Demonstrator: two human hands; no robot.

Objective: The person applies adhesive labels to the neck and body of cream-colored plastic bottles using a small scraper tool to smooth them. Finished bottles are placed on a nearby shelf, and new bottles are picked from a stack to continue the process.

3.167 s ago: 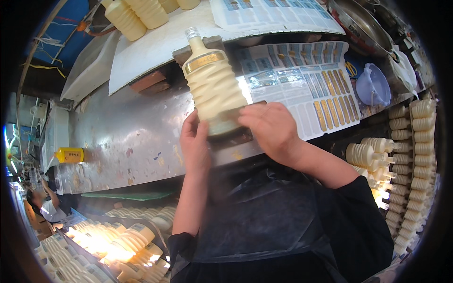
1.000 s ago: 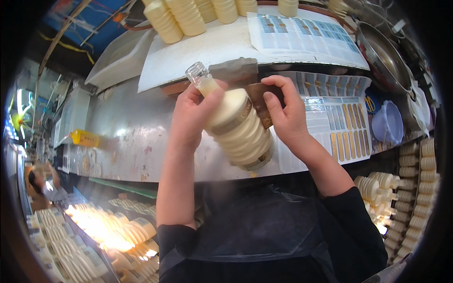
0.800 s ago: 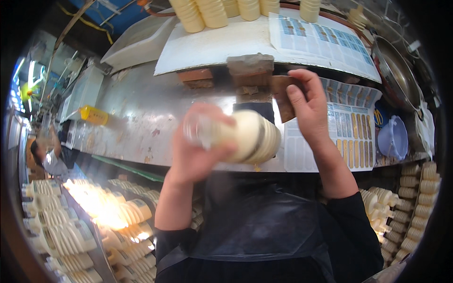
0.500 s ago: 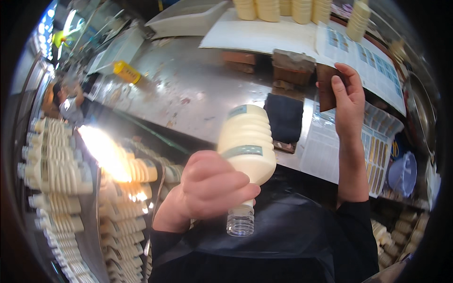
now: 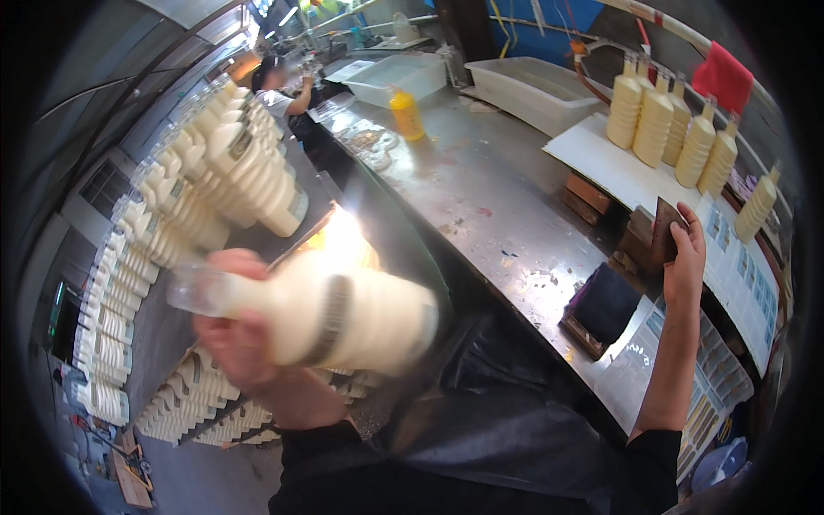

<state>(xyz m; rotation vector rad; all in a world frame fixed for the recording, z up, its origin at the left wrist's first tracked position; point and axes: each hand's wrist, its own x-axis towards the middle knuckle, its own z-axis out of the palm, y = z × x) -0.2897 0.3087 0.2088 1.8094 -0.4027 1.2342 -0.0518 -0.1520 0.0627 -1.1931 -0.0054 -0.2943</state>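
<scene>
My left hand (image 5: 245,343) is closed round the neck end of a cream-coloured bottle (image 5: 386,322). The bottle lies on its side in the air, its transparent threaded neck pointing left, and it is smeared by motion. A dark band runs round its body. Over the right part of the bench, my right hand (image 5: 687,257) pinches a thin flat brown piece (image 5: 664,230) between thumb and fingers. Below and left of that hand sits a black cloth-covered pad (image 5: 602,302). Printed label sheets (image 5: 755,287) lie beside the right forearm.
Several cream bottles (image 5: 654,129) stand on a white board (image 5: 592,150) at the far right. Stacked bottles (image 5: 249,172) fill racks at left. A metal bench (image 5: 481,223) holds a yellow bottle (image 5: 407,115) and white tubs (image 5: 532,90). Another person (image 5: 279,99) works at the far left.
My left hand has carried the bottle leftward and turned it from neck-down to lying sideways. The view has swung left. My right hand still holds the brown piece.
</scene>
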